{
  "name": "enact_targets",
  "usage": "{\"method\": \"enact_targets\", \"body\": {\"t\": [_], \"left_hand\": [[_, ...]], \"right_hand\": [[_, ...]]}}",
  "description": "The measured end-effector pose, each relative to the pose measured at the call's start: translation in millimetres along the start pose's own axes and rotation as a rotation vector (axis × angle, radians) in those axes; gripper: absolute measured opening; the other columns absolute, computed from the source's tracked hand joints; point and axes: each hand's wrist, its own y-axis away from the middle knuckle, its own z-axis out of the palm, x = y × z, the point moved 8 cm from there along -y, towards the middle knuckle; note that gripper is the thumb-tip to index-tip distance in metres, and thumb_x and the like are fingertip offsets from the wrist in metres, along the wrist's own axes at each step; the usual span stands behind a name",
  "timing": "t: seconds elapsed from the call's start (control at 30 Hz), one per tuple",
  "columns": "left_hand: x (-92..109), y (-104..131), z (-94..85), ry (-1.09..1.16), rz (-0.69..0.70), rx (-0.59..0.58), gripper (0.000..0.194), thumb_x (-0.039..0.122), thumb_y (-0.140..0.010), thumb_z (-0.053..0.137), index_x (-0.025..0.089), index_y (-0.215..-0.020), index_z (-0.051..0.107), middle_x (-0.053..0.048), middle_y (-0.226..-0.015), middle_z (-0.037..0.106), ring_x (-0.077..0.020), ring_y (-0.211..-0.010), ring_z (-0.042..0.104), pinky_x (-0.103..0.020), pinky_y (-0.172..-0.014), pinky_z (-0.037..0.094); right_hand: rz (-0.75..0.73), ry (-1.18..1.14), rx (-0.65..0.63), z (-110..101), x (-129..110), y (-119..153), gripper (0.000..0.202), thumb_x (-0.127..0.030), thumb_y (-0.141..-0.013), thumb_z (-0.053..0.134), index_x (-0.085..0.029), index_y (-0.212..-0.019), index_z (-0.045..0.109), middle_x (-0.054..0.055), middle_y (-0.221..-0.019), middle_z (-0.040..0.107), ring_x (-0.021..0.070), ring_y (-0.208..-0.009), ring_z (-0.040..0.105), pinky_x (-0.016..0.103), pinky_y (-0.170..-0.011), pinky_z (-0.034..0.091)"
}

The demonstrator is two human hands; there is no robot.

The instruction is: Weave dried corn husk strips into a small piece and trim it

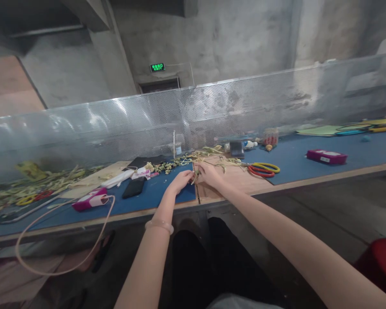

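My left hand (182, 181), with a pale bangle (160, 225) on its wrist, is at the blue table's inner edge, fingers closed on a small greenish plant piece (196, 175). Beside it my right hand (207, 174) pinches the same piece from the right, over a brown board (238, 177). The piece is small and partly hidden by the fingers. Behind both hands lie pale green strips (209, 152). To the right, scissors (263, 169) with red and yellow handles rest on the board.
A black phone (134, 187), a purple box with a cable (90, 199) and piled strips (64, 180) are on the left. Another purple box (327, 156), a jar (270, 137) and a bottle (250, 144) lie right. A perforated metal panel (141, 124) stands behind.
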Motion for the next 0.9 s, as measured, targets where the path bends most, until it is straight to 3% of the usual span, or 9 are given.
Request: {"method": "enact_targets", "body": {"t": [0.1,0.23,0.33,0.53,0.63,0.73,0.83,0.9], "left_hand": [[-4.7,-2.3,-3.0,0.016,-0.005,0.038,0.031,0.044,-0.079,0.045,0.017,-0.068,0.054,-0.002,-0.060,0.062,-0.0141,-0.055,0.050,-0.025,-0.055,0.036],[-9.1,-3.9,-8.5,0.028,-0.020,0.105,0.030,0.044,-0.079,0.045,0.018,-0.066,0.051,-0.001,-0.056,0.061,-0.0144,-0.052,0.051,-0.025,-0.053,0.037],[-11.3,-4.0,-10.9,0.076,-0.048,0.146,0.027,0.041,-0.081,0.043,0.019,-0.067,0.049,0.000,-0.052,0.059,-0.0144,-0.050,0.052,-0.025,-0.052,0.038],[-12.5,-3.7,-13.3,0.159,-0.093,0.194,0.021,0.037,-0.081,0.045,0.021,-0.067,0.048,-0.002,-0.055,0.062,-0.0167,-0.053,0.057,-0.027,-0.052,0.040],[-12.0,-2.5,-16.6,0.170,-0.102,0.220,0.023,0.039,-0.079,0.048,0.020,-0.066,0.050,-0.003,-0.058,0.062,-0.0188,-0.061,0.061,-0.026,-0.052,0.040],[-12.0,-1.5,-19.6,0.151,-0.119,0.231,0.026,0.041,-0.076,0.051,0.017,-0.069,0.058,-0.007,-0.073,0.068,-0.0192,-0.070,0.062,-0.025,-0.053,0.041],[-16.3,-1.0,-22.7,0.186,-0.176,0.254,0.035,0.047,-0.072,0.054,0.015,-0.080,0.065,-0.010,-0.094,0.069,-0.0209,-0.080,0.062,-0.024,-0.054,0.042],[-20.2,-0.6,-25.0,0.228,-0.215,0.283,0.042,0.051,-0.070,0.055,0.013,-0.085,0.065,-0.012,-0.097,0.068,-0.0218,-0.083,0.062,-0.024,-0.054,0.042]], "right_hand": [[0.021,-0.024,-0.012,1.5,-0.5,1.2,0.031,-0.010,-0.082,0.040,-0.012,-0.109,0.056,0.012,-0.099,0.063,0.0181,-0.092,0.057,0.031,-0.084,0.042],[0.021,-0.062,-0.044,3.7,1.2,3.2,0.047,-0.004,-0.076,0.040,-0.011,-0.122,0.046,0.003,-0.074,0.058,0.0148,-0.071,0.053,0.028,-0.072,0.043],[0.013,-0.073,-0.009,1.5,4.9,3.5,0.051,-0.005,-0.076,0.041,-0.011,-0.126,0.041,0.000,-0.070,0.053,0.0141,-0.067,0.050,0.026,-0.069,0.041],[0.068,0.039,-0.020,3.2,11.9,3.5,0.048,-0.007,-0.076,0.040,-0.014,-0.124,0.040,0.003,-0.076,0.057,0.0169,-0.074,0.051,0.027,-0.070,0.040],[0.071,0.186,-0.009,-1.1,7.2,4.2,0.045,-0.007,-0.077,0.040,-0.014,-0.121,0.044,0.008,-0.086,0.061,0.0213,-0.088,0.050,0.031,-0.078,0.037],[0.071,0.290,0.029,-8.5,1.4,4.4,0.040,-0.006,-0.078,0.040,-0.016,-0.116,0.049,0.009,-0.090,0.064,0.0251,-0.100,0.045,0.037,-0.087,0.030],[0.055,0.288,0.024,-9.9,-2.8,3.3,0.036,-0.008,-0.080,0.039,-0.019,-0.112,0.052,0.008,-0.090,0.065,0.0254,-0.099,0.044,0.039,-0.088,0.025],[0.012,0.286,-0.015,-6.2,-6.6,2.0,0.034,-0.010,-0.082,0.039,-0.019,-0.112,0.053,0.008,-0.091,0.064,0.0253,-0.098,0.045,0.039,-0.088,0.023]]}}
